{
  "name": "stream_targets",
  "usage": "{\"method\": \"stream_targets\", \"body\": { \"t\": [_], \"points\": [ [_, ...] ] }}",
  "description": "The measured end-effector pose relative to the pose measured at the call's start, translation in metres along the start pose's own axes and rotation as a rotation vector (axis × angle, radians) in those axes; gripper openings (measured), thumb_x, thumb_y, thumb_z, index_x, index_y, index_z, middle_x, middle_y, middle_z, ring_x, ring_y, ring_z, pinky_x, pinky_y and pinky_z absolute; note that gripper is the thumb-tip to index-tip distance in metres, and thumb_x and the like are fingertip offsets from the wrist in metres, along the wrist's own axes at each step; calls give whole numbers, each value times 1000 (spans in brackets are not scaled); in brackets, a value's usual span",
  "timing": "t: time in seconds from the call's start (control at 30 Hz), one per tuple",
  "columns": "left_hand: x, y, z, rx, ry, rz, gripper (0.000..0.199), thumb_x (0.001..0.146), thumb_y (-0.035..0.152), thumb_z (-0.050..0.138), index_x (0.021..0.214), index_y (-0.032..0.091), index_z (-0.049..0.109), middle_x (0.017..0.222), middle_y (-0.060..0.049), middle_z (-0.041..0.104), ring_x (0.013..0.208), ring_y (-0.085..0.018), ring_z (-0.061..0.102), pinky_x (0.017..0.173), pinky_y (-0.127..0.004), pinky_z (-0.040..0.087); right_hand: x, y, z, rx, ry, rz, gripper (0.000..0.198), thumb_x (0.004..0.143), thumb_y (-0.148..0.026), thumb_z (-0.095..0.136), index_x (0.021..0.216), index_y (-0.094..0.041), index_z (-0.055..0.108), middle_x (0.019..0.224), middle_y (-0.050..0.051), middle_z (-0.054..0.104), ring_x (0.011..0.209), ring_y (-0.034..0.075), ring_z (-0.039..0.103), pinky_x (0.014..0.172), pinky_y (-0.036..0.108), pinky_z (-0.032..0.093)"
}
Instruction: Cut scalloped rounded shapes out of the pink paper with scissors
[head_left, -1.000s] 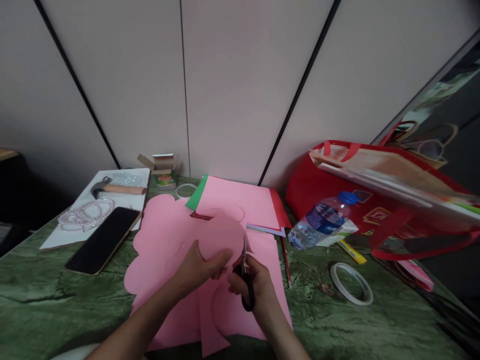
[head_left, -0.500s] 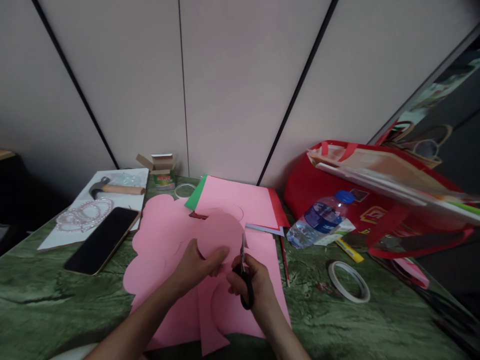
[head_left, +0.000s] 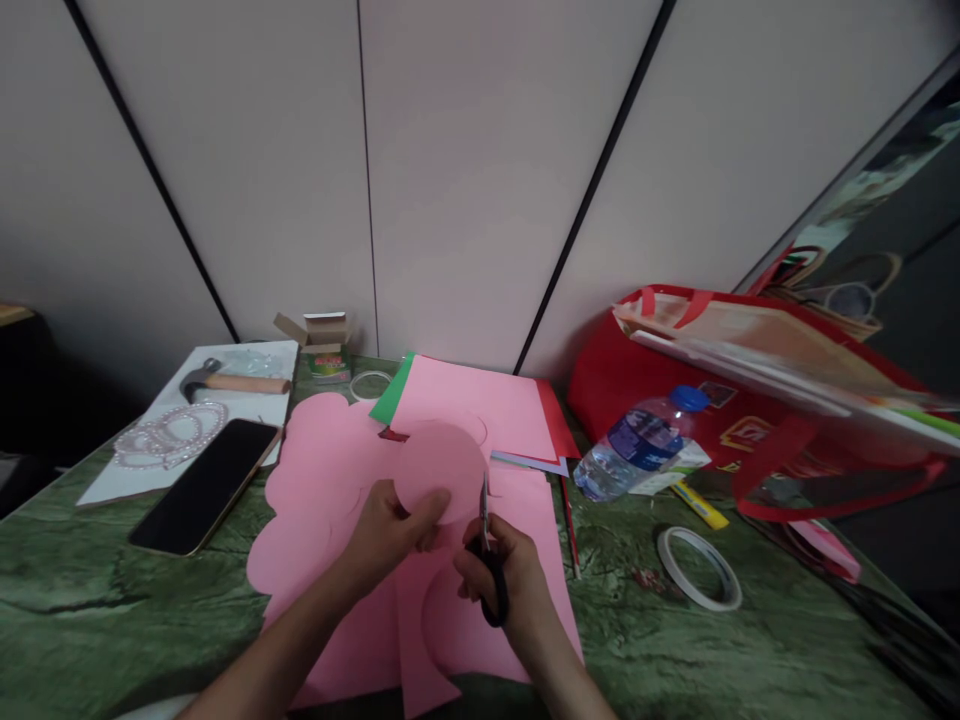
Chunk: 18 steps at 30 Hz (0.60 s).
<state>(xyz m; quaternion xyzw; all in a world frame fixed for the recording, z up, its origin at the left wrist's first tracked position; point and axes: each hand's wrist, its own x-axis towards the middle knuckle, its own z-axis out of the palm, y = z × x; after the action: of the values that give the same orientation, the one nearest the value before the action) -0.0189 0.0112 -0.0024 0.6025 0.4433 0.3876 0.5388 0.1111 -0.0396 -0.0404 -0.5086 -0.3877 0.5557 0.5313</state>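
Note:
My left hand (head_left: 397,527) pinches the lower left edge of a round pink paper circle (head_left: 439,462), its thumb lying on top. In my right hand (head_left: 506,570) is a pair of scissors (head_left: 493,575) with black handles, blades pointing up and away along the circle's right edge. Whether the blades touch the paper is hard to tell. Beneath both hands lie pink paper sheets (head_left: 352,640), one with a scalloped left edge. A curved pink offcut (head_left: 420,660) hangs toward the table's near side.
Left: a phone (head_left: 206,487), a hammer (head_left: 236,383), a bead string (head_left: 171,436) and a small box (head_left: 327,350). Right: a water bottle (head_left: 641,443), a tape roll (head_left: 699,568), a yellow cutter (head_left: 700,504) and a red bag (head_left: 622,350). Behind is a panelled wall (head_left: 465,180).
The paper circle has turned or tilted slightly in my left hand and shows rounder. The scissors have stayed in my right hand, nearly in place. The view has shifted very slightly.

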Motion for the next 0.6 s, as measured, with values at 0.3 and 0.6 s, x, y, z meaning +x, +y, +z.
{"method": "stream_targets", "body": {
  "t": [0.3,0.6],
  "points": [
    [0,-2,7,-27,64,-67,42,75,40,49,41,17,43,35,4,43,35,-9,42,38,-21,33,-1,11,5,27,-54,30,33,55,-35,73,66,-18,47,42,-9,47,31,6,43,32,17,34],
    [-4,12,9,23,31,-175,24,65,27,59,47,16,49,38,4,46,38,-10,44,40,-21,37,3,10,2,97,-74,-62,35,53,-33,76,73,-17,51,52,-6,53,44,8,44,44,20,35]
  ]
}}
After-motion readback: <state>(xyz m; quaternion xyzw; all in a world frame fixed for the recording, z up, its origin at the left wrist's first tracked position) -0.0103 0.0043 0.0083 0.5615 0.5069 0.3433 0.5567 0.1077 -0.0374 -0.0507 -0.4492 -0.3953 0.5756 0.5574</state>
